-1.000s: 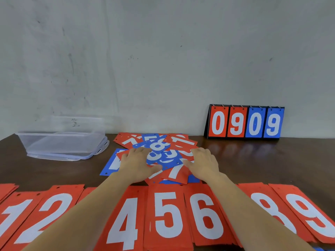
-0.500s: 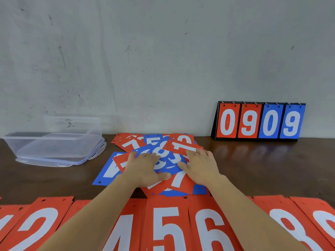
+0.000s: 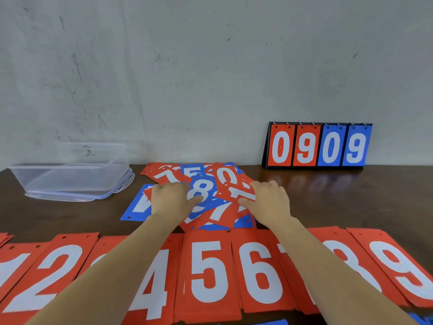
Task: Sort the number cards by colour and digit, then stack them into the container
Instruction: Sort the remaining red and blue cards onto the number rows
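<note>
Spread wider than a moment ago, the left hand (image 3: 173,201) and right hand (image 3: 269,202) press flat, fingers relaxed, on the mixed card pile (image 3: 218,214), with a blue 8 card (image 3: 202,187) showing between them. Centre-left, the clear plastic container (image 3: 70,177) sits on the counter (image 3: 351,202). Sorted red cards (image 3: 208,270) line the bottom.

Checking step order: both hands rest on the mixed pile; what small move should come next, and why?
Probably the right hand should draw the red 1 card off the mixed pile toward the red row: it lies on top by that thumb, and the pile mixes red and blue.
</note>
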A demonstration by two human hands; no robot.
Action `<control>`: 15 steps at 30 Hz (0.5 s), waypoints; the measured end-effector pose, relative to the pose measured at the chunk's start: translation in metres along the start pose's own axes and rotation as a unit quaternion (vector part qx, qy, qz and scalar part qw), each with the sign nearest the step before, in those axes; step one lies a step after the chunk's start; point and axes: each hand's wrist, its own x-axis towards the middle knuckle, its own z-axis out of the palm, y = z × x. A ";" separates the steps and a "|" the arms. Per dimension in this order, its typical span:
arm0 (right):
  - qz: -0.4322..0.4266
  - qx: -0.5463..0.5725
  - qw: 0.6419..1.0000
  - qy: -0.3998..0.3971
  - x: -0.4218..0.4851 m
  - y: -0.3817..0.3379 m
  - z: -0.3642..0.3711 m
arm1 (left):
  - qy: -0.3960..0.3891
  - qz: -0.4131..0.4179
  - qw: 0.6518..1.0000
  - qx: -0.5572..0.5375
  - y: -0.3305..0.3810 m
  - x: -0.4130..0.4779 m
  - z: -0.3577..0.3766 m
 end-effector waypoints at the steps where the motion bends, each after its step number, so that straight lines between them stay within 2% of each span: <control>1: 0.012 0.042 0.999 -0.018 0.005 0.002 0.004 | -0.009 -0.022 0.999 -0.047 0.000 0.003 0.002; 4: 0.041 0.145 0.985 -0.083 0.017 0.005 0.014 | -0.050 -0.051 0.993 -0.095 0.006 0.009 0.012; 8: 0.041 0.124 0.987 -0.090 0.023 0.006 0.023 | -0.031 -0.049 0.996 -0.069 0.011 0.014 0.021; 15: 0.061 0.099 0.987 -0.107 0.035 0.009 0.017 | -0.018 -0.051 0.990 -0.133 0.014 0.023 0.017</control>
